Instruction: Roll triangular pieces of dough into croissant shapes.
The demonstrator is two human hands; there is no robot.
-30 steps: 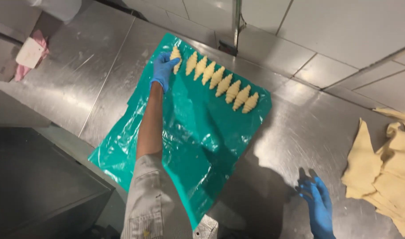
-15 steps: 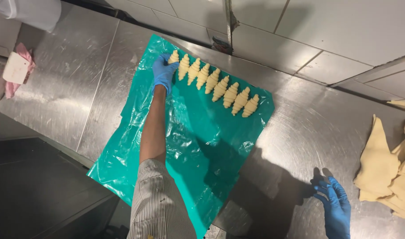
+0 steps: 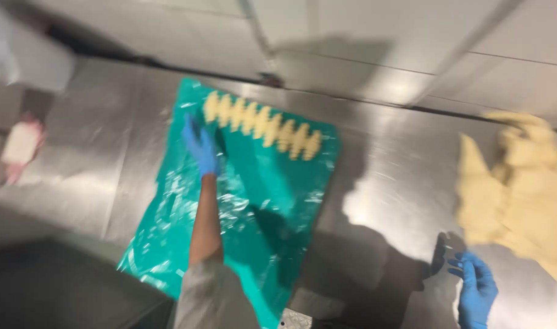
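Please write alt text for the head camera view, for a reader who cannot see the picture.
A left hand in a blue glove rests on a green plastic sheet spread on a steel worktable, just beside a row of pale shaped dough pieces. The right hand in a blue glove lies open on the steel near a pile of flat yellow dough. The picture is motion-blurred.

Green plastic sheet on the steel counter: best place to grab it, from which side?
Probably the green plastic sheet's bare near edge, pinched from the person's side. The row of dough pieces loads the far edge, and the left hand rests just below it. The right hand is on the counter, off the sheet.
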